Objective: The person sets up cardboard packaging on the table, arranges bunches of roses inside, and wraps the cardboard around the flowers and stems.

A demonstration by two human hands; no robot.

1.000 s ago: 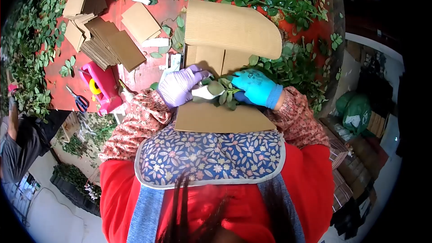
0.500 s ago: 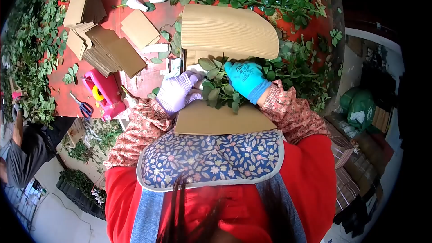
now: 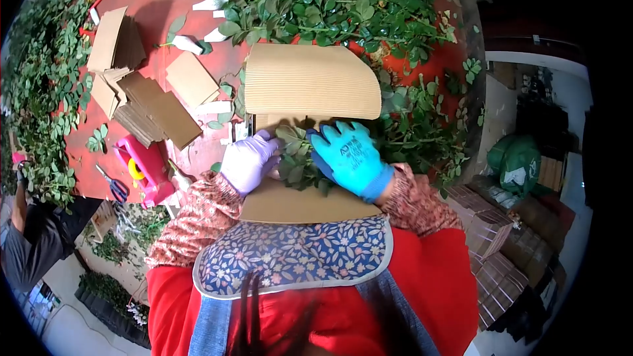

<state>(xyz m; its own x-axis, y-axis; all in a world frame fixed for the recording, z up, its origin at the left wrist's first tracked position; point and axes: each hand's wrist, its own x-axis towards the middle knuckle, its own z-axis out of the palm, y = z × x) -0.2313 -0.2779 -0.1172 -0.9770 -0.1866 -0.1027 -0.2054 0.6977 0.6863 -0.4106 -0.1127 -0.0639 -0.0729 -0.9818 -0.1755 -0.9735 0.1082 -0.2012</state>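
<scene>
Leafy green stems (image 3: 300,158) lie across the corrugated cardboard (image 3: 300,204) in front of my body, between my hands. My left hand (image 3: 249,162), in a lilac glove, curls its fingers at the left end of the stems; what lies under them is mostly hidden. On the right side, my right hand (image 3: 346,158), in a blue glove, rests palm down with its fingers spread over the leaves. A curved, ribbed cardboard flap (image 3: 311,80) stands beyond both hands.
Cardboard stacks (image 3: 157,109), a pink tape dispenser (image 3: 145,171) and scissors (image 3: 113,184) are at the left on the red table (image 3: 158,33). Leafy stems (image 3: 343,0) cover the far side, with white-wrapped bundles (image 3: 211,3) beside them. Another person's arm (image 3: 20,204) shows far left.
The leafy stems came into fuller view between my hands. My right hand lifted and turned, then spread its fingers over them. The view has shifted, so the table sits lower in it.
</scene>
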